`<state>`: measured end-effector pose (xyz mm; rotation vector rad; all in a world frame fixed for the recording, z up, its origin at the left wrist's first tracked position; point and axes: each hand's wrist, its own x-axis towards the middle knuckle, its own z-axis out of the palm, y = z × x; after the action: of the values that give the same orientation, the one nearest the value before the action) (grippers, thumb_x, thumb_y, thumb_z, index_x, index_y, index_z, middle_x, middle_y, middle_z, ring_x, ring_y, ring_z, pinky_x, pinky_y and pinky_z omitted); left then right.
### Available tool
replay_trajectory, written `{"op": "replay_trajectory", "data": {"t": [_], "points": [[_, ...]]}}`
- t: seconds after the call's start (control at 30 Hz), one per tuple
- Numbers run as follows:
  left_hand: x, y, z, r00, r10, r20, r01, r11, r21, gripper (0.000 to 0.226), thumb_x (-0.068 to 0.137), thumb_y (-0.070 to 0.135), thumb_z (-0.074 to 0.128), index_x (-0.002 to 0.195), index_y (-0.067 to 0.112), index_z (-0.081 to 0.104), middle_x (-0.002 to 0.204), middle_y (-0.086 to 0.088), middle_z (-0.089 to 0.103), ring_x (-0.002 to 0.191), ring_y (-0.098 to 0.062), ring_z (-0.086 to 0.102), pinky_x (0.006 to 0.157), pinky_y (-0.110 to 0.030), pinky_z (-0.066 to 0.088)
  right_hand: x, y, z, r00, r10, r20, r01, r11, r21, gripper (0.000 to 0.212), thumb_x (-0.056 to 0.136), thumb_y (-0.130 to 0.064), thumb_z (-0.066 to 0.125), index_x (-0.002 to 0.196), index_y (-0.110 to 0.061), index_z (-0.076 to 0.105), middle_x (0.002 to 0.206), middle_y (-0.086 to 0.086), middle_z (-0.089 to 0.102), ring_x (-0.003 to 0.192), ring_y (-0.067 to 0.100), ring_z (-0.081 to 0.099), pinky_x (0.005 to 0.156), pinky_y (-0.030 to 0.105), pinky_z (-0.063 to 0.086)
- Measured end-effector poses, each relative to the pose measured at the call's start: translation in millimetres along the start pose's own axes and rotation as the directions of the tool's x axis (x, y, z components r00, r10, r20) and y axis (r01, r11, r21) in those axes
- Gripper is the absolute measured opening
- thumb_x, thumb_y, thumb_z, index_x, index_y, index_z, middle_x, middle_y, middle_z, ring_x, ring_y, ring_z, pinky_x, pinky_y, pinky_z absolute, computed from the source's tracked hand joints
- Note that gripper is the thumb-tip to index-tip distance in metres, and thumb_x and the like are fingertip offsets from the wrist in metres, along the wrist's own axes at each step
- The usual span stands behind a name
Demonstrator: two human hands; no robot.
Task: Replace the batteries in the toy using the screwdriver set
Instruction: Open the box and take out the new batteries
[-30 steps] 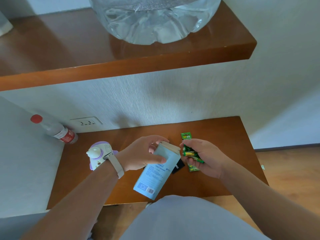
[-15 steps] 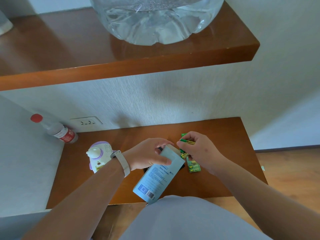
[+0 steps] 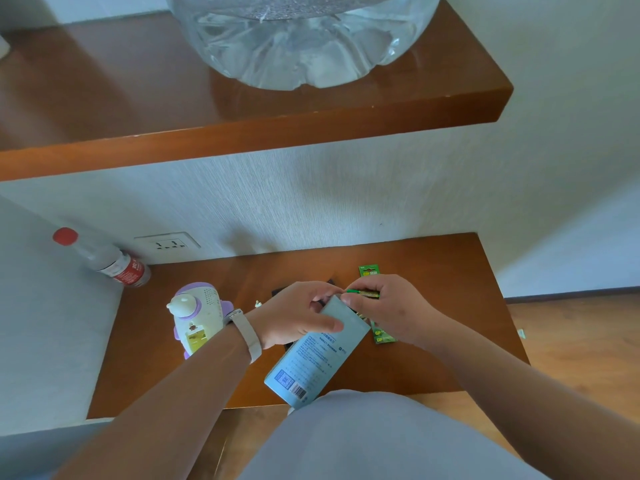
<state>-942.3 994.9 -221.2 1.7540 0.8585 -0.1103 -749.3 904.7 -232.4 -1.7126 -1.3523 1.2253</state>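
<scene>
We see the left hand (image 3: 298,317) gripping a light-blue box (image 3: 322,355) by its far end, thumb across the top face and fingers (image 3: 325,292) curled over the end. The box slants from mid-worktop toward the near edge, barcode end nearest us. We cannot tell what is inside it. The right hand (image 3: 388,310) pinches a green-and-gold battery (image 3: 363,292) between thumb and fingertips, just beside the box's far end. Green battery packaging (image 3: 382,336) lies on the worktop (image 3: 433,289) under that hand. The purple-and-white toy (image 3: 199,313) lies on the left of the worktop, beside the left wrist. A yellowish recess shows on its near side, and we cannot make out its contents. A red-capped bottle (image 3: 114,263) leans in the far-left corner, and a water jug (image 3: 301,39) stands on the shelf (image 3: 242,126) above.

A second ago the right hand cupped several batteries lower down, right of the box. Now it is raised to the box's far end with one battery at its fingertips.
</scene>
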Motion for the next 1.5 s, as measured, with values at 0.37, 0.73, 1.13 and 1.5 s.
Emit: {"op": "replay_trajectory", "data": {"t": [0.37,0.73,1.13,1.5], "points": [[-0.3,-3.9,-1.6,1.0,-0.016,-0.017,0.013,0.991,-0.135,0.042,0.091,0.016,0.075,0.131,0.022,0.064,0.115,0.001,0.075,0.105,-0.021,0.073,0.099,-0.05,0.057,2.1,5.9,-3.4,1.0,-0.031,-0.002,0.03,0.995,-0.1,0.01,0.084,-0.053,0.053,0.087,-0.044,0.055,0.08,-0.016,0.066,0.078,0.003,0.066,0.055,0.023,0.057],[-0.9,0.4,-0.2,1.0,0.006,0.024,-0.002,0.983,-0.183,0.048,0.087,0.021,0.074,0.134,0.02,0.062,0.118,-0.001,0.074,0.108,-0.025,0.071,0.101,-0.054,0.055,5.2,-9.2,-17.1,0.981,-0.008,0.195,0.033,0.991,-0.129,0.039,0.092,-0.037,0.036,0.101,-0.041,0.074,0.089,-0.026,0.055,0.085,0.001,0.059,0.058,0.017,0.046],[3.4,8.5,-0.3,0.999,0.033,0.027,-0.028,0.982,-0.186,0.052,0.082,0.028,0.074,0.132,0.02,0.064,0.116,-0.002,0.075,0.107,-0.026,0.072,0.101,-0.053,0.055,-6.2,-0.8,-21.7,0.998,-0.005,0.063,0.001,0.998,0.066,0.003,0.086,-0.043,0.067,0.084,-0.044,0.065,0.082,-0.011,0.073,0.084,0.018,0.07,0.067,0.033,0.061],[2.1,7.2,1.1,0.998,0.056,0.017,-0.05,0.969,-0.243,0.05,0.081,0.029,0.073,0.13,0.022,0.065,0.113,0.002,0.076,0.104,-0.023,0.073,0.091,-0.038,0.059,-17.4,-8.3,-13.7,0.998,0.054,-0.012,-0.051,0.981,0.186,0.026,0.097,-0.025,0.054,0.106,-0.042,0.07,0.083,-0.011,0.069,0.094,0.022,0.069,0.079,0.038,0.062]]}}
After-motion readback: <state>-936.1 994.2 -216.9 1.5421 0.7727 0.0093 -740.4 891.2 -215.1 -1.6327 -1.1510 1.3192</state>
